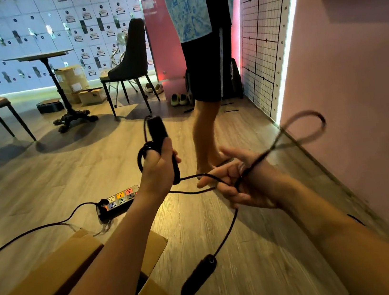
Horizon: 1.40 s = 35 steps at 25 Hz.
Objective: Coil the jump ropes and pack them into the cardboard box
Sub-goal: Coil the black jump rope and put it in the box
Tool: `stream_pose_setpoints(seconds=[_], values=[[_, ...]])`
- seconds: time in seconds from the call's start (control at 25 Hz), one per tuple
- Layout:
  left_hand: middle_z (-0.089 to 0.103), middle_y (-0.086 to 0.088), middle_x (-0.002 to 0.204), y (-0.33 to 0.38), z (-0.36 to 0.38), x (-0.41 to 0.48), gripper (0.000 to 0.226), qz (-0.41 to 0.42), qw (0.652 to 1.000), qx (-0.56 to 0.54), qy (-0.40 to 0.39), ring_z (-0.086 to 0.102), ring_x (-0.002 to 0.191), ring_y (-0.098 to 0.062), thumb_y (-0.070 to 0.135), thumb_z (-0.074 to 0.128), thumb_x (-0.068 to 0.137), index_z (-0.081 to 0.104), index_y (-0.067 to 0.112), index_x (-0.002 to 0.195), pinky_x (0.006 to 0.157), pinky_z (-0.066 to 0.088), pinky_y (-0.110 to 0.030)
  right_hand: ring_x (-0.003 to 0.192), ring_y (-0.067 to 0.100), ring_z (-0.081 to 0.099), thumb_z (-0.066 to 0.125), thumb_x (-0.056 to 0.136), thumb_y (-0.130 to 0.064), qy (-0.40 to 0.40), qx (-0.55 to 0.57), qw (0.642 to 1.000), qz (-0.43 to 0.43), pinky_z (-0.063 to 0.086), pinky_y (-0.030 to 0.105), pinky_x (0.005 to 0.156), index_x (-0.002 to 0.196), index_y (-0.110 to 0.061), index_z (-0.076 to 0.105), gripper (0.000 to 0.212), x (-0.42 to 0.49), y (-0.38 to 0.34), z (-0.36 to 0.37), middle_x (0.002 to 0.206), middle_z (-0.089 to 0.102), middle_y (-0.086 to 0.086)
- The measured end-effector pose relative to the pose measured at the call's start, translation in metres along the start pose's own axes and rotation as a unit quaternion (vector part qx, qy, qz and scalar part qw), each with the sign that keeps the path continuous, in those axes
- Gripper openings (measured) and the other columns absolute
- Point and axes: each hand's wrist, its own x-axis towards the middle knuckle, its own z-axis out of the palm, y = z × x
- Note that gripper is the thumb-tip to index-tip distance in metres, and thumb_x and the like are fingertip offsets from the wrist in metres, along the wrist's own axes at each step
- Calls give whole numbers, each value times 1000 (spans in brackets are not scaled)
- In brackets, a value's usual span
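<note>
The left hand (159, 163) grips one handle (157, 127) of the jump rope (228, 232) upright, with a few coils beside its fingers. The right hand (246, 185) curls its fingers around the cord. The other handle (198, 276) hangs below, right of the cardboard box (33, 290).

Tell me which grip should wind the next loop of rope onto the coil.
Right: the right grip pinches the loose cord, while the left grip holds the handle and coil.
</note>
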Motion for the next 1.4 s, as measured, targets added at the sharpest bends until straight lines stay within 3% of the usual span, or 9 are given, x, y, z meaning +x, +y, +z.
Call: stream_pose_setpoints(seconds=[0.2, 0.32, 0.48, 0.6, 0.76, 0.84, 1.04, 1.2, 1.4], values=[[58, -10, 76, 4, -6, -4, 46, -150, 963, 116, -190, 60, 61, -18, 45, 41, 103, 58, 3, 97, 64, 52, -33, 37, 8, 30, 20, 101, -60, 88, 101, 990, 41, 39, 22, 37, 112, 10, 68, 86, -6, -2, -4, 60, 45, 7], [63, -5, 75, 9, -2, -19, 83, -223, 862, 250, -381, 64, 64, -18, 77, 32, 86, 62, 2, 105, 62, 53, -31, 38, 5, 34, 41, 101, -48, 168, 153, 973, 49, 39, 16, 33, 111, 5, 67, 60, -5, -3, -8, 69, 53, 12], [58, -2, 70, 14, 10, -29, 72, -278, 803, 227, -475, 56, 57, -15, 76, 43, 82, 61, 8, 96, 62, 52, -31, 51, 4, 40, 65, 88, -24, 178, 105, 978, -14, 41, 12, 40, 122, 1, 61, 43, -8, -7, -9, 69, 62, 6], [56, 0, 68, 19, 7, -28, 72, -274, 811, 194, -479, 53, 55, -13, 76, 40, 81, 60, 8, 96, 59, 49, -29, 53, 6, 51, 72, 84, -27, 185, -109, 976, -39, 40, 17, 50, 120, -14, 65, 39, -14, -7, -14, 76, 67, 3], [58, 1, 66, 21, -4, -26, 75, -286, 817, 192, -463, 52, 54, -13, 80, 36, 82, 60, 10, 94, 56, 48, -28, 89, 13, 69, 80, 75, -42, 243, -300, 920, -70, 50, 24, 69, 101, -27, 73, 31, -16, -1, -18, 113, 71, 0], [57, 1, 67, 23, -8, -25, 73, -297, 812, 192, -464, 52, 54, -13, 79, 36, 84, 60, 11, 93, 56, 47, -27, 102, 14, 66, 80, 78, -39, 263, -344, 893, -121, 54, 21, 74, 91, -24, 75, 21, -13, 2, -18, 108, 72, 2], [53, 0, 65, 33, -2, -31, 67, -308, 794, 149, -502, 48, 51, -12, 73, 32, 92, 58, 10, 91, 54, 44, -27, 90, 5, 70, 75, 85, -36, 306, -375, 851, -205, 57, 26, 75, 83, -22, 77, 15, -4, 7, -17, 91, 76, -1], [44, -1, 59, 41, -5, -33, 62, -291, 824, -36, -485, 42, 44, -12, 65, 28, 96, 57, 11, 82, 47, 42, -25, 67, 4, 66, 67, 91, -41, 412, -351, 817, -196, 51, 24, 63, 69, -22, 74, 29, -4, 6, -26, 70, 72, -4], [39, 5, 53, 41, -13, -18, 59, -243, 841, -381, -297, 38, 37, -7, 61, 30, 99, 59, 15, 75, 41, 39, -23, 52, 8, 52, 66, 92, -36, 374, -340, 822, -262, 41, 9, 51, 75, -24, 74, 22, -18, 1, -28, 60, 62, -4]])
